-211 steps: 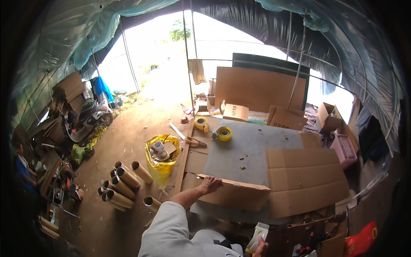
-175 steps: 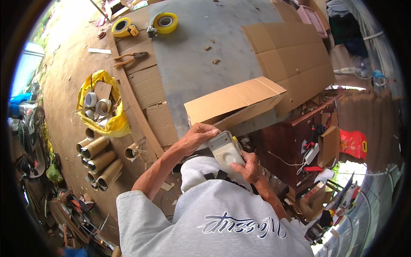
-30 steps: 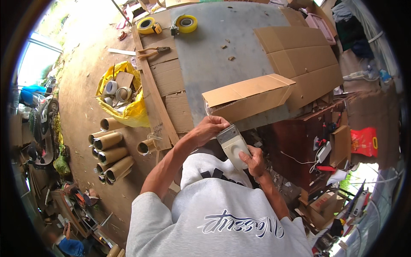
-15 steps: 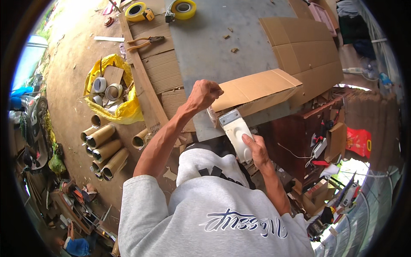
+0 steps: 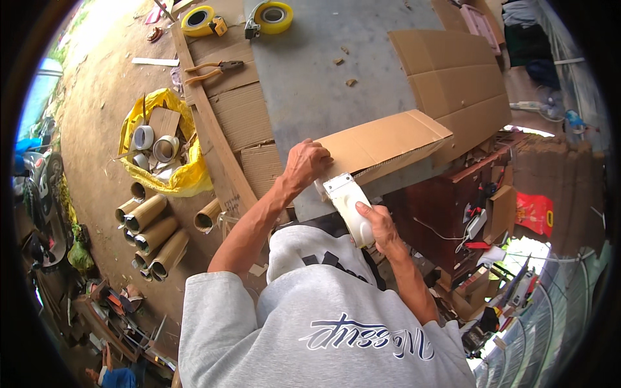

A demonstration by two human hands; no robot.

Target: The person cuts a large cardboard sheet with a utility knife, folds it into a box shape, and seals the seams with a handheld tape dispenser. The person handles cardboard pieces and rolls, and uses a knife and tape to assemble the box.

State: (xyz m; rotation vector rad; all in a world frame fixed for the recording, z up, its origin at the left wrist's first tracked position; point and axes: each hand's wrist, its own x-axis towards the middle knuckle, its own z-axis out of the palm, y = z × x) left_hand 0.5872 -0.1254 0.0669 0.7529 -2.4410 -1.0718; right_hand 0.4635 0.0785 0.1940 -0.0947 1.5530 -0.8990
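Note:
A long, closed cardboard box (image 5: 388, 137) lies on the grey tabletop, its near-left end toward me. Curled over that end, the fingers of my left hand (image 5: 306, 165) are closed at the box's edge; the fingertips are partly hidden. My right hand (image 5: 380, 226) is wrapped round a white hand-held tape dispenser (image 5: 350, 204) with a metal plate at its front. That plate touches or nearly touches the near end of the box, just below my left hand. A shiny clear strip, probably tape, shows at the box's end.
Flat cardboard (image 5: 460, 87) covers the table's right side. Pliers (image 5: 215, 70) and yellow tape rolls (image 5: 275, 18) lie at the far left, near a wooden strip (image 5: 217, 134). On the floor stand a yellow bag (image 5: 191, 184) of scraps and several cardboard tubes (image 5: 155, 234).
My left hand has come down onto the box's end. The tape dispenser in my right hand has shifted slightly left and up, closer to that end.

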